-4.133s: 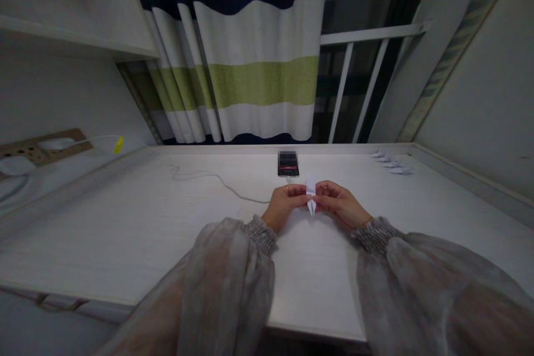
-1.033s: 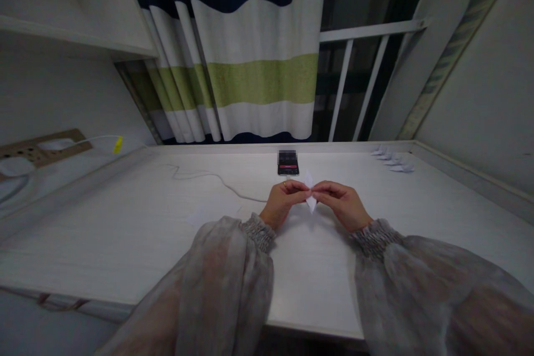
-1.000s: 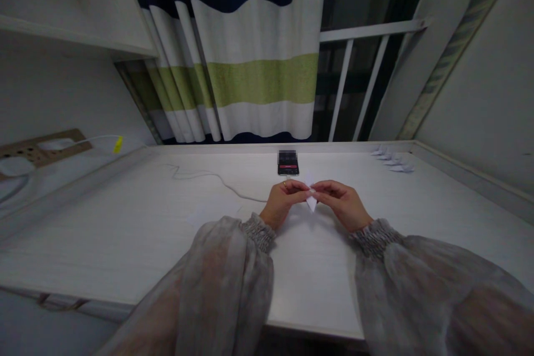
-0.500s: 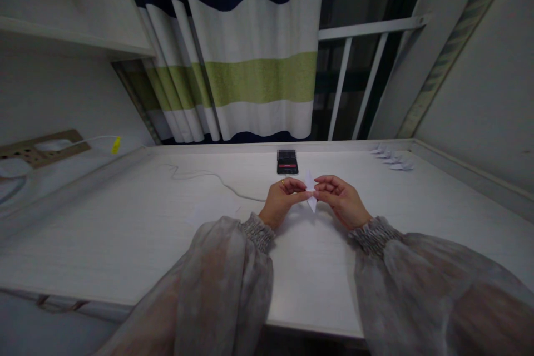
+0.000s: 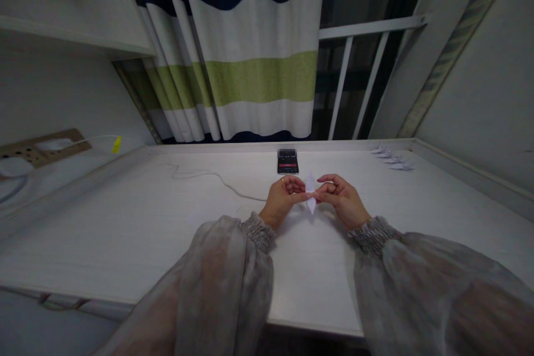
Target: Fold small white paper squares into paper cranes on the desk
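A small folded white paper piece (image 5: pixel 310 192) with pointed ends is held upright just above the white desk (image 5: pixel 125 222). My left hand (image 5: pixel 283 200) pinches its left side between thumb and fingertips; a ring shows on one finger. My right hand (image 5: pixel 340 199) pinches its right side, the other fingers curled and slightly raised. Both hands meet at the paper's middle, in front of a dark phone (image 5: pixel 287 161).
A white cable (image 5: pixel 217 178) runs from the left wall across the desk toward my hands. Several small folded paper shapes (image 5: pixel 392 158) lie at the far right corner. A striped curtain (image 5: pixel 250 67) and white railing stand behind. A shelf hangs at upper left.
The hands stay at the same spot with the paper between them. Fingers of the right hand have lifted and spread a little while the pinch shifts on the paper.
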`<action>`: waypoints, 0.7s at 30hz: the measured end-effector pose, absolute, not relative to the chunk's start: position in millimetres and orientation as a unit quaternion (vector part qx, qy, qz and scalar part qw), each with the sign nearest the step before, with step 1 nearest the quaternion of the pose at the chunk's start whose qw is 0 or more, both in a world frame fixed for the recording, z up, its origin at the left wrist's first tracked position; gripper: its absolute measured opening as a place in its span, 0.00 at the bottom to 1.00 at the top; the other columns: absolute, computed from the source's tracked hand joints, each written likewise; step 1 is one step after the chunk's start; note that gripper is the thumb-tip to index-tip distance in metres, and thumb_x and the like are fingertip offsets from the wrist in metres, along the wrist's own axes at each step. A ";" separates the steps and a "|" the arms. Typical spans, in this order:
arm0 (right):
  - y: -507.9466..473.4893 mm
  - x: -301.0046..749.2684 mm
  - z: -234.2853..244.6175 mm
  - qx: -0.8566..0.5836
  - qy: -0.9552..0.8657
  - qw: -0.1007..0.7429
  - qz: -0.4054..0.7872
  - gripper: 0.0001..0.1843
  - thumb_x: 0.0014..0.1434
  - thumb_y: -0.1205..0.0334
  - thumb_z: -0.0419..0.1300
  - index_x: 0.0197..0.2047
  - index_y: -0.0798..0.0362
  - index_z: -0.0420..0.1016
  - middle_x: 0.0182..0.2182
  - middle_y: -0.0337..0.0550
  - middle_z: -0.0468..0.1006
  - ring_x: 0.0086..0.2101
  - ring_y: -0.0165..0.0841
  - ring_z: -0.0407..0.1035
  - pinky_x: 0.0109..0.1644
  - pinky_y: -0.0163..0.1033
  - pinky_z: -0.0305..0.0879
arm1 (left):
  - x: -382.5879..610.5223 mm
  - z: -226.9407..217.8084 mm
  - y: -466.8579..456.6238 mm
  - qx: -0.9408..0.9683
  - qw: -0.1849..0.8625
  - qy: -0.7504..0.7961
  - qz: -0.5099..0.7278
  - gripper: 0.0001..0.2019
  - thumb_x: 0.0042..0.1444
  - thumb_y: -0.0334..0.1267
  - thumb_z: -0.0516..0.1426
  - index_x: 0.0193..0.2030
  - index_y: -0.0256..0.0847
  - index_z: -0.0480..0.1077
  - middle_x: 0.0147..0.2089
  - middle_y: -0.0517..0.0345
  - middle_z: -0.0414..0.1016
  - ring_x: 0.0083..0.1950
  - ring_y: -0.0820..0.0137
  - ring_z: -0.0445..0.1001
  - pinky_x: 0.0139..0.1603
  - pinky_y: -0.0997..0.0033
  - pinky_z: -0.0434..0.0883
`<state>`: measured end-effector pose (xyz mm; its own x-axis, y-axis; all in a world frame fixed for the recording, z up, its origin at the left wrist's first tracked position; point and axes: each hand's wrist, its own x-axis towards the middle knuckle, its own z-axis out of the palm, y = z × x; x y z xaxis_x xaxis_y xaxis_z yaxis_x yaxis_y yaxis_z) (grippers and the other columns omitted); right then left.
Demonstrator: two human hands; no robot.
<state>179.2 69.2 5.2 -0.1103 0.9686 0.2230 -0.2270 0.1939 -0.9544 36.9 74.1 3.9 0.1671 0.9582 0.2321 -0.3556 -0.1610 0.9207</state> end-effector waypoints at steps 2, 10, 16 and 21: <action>68.8 178.8 5.8 -0.353 -0.526 0.569 0.525 0.20 0.34 0.66 0.66 0.31 0.52 0.62 0.15 0.30 0.71 0.18 0.25 0.64 0.27 0.32 0.62 | 36.7 3.6 74.9 0.504 0.576 0.300 0.569 0.17 0.28 0.27 0.65 0.27 0.34 0.64 0.25 0.64 0.69 0.26 0.80 0.66 0.32 0.76 0.64; 68.1 174.7 4.1 -0.356 -0.522 0.598 0.494 0.23 0.35 0.68 0.65 0.33 0.51 0.58 0.14 0.28 0.70 0.18 0.25 0.63 0.27 0.33 0.61 | 38.5 -2.9 76.2 0.475 0.611 0.302 0.556 0.18 0.31 0.30 0.64 0.32 0.35 0.63 0.24 0.64 0.69 0.25 0.79 0.67 0.30 0.76 0.64; 66.0 170.1 1.7 -0.378 -0.525 0.595 0.477 0.24 0.34 0.64 0.67 0.33 0.51 0.58 0.17 0.30 0.70 0.20 0.26 0.65 0.27 0.33 0.61 | 37.0 -3.3 75.5 0.470 0.601 0.316 0.564 0.22 0.32 0.29 0.64 0.36 0.37 0.61 0.22 0.67 0.69 0.24 0.79 0.68 0.30 0.77 0.64; 64.3 167.0 0.8 -0.399 -0.542 0.536 0.510 0.21 0.31 0.60 0.68 0.29 0.54 0.64 0.20 0.31 0.69 0.21 0.24 0.63 0.27 0.32 0.59 | 37.0 0.6 76.0 0.479 0.557 0.336 0.590 0.23 0.32 0.29 0.63 0.37 0.38 0.59 0.20 0.68 0.69 0.22 0.79 0.66 0.28 0.77 0.63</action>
<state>167.0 64.3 0.8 -0.1079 0.9788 0.1741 -0.1143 0.1617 -0.9802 37.0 76.0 0.6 0.0791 0.9784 0.1911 -0.3356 -0.1544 0.9293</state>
